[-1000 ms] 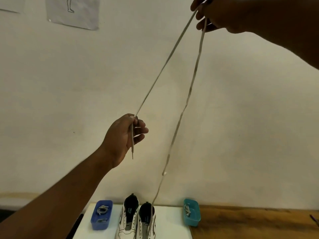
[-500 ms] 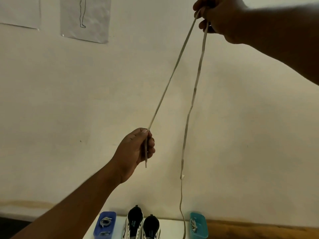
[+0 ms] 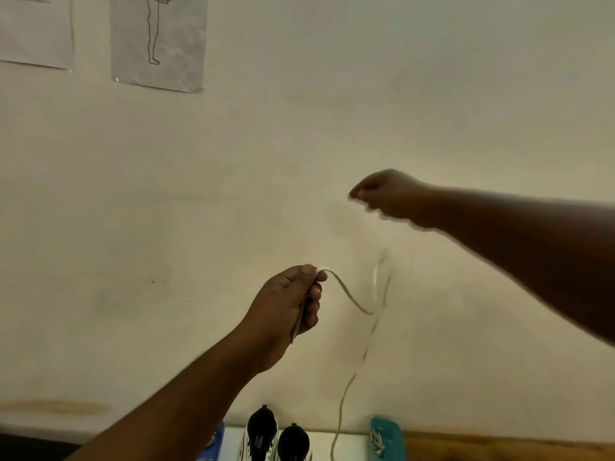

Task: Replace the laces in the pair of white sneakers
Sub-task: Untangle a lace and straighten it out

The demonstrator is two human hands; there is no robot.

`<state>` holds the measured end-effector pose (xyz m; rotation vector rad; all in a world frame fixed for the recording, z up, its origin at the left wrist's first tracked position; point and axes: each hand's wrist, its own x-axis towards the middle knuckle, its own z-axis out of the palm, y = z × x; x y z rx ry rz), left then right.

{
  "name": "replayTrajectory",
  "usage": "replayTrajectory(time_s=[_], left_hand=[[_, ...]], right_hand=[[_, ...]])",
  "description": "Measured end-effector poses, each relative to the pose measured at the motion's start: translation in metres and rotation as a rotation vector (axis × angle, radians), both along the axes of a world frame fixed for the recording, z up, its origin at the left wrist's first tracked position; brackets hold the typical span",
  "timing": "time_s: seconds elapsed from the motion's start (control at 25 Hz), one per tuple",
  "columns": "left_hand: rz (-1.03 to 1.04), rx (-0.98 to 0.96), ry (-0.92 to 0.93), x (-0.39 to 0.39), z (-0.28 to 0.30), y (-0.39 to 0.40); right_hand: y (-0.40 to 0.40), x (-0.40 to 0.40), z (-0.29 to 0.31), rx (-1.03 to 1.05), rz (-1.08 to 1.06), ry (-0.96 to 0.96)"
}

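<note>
My left hand (image 3: 291, 299) is raised in front of the wall and pinches one end of a pale shoelace (image 3: 352, 302). From it the lace sags to the right, loops up and trails slack down toward the table. My right hand (image 3: 387, 194) is blurred, higher and to the right, fingers curled. The top of the lace loop hangs below that hand, and I see no lace in it. The two white sneakers (image 3: 263, 435) with dark openings stand side by side at the bottom edge.
The sneakers stand on a white board (image 3: 352, 444). A blue tray (image 3: 216, 442) lies to their left and a teal tray (image 3: 387, 437) holding laces to their right. Wooden tabletop (image 3: 499, 447) extends right. Paper sheets (image 3: 159, 41) hang on the wall.
My right hand has dropped from the top of the view to mid-height. The lace, taut between both hands before, now hangs slack from my left hand. The view has tilted upward.
</note>
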<state>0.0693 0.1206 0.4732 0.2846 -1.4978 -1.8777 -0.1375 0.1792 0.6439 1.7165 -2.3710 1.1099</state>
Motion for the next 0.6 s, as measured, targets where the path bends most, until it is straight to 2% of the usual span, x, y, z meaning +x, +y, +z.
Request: replayTrajectory(time_s=[0.12, 0.24, 0.4, 0.48, 0.6], left_hand=[[0.017, 0.066, -0.003, -0.018, 0.008, 0.001], [0.048, 0.14, 0.003, -0.033, 0.02, -0.002], [-0.055, 0.224, 0.092, -0.035, 0.036, 0.001], [-0.113, 0.185, 0.062, -0.03, 0.038, 0.009], [-0.182, 0.113, 0.022, -0.023, 0.031, 0.025]], right_hand=[[0.005, 0.025, -0.1, 0.113, 0.352, -0.479], [0.006, 0.035, -0.152, 0.033, 0.398, -0.674], [0.007, 0.028, -0.155, -0.173, 0.38, -0.696], [0.006, 0.018, -0.141, -0.28, 0.298, -0.626], [0.005, 0.01, -0.122, -0.321, 0.222, -0.543]])
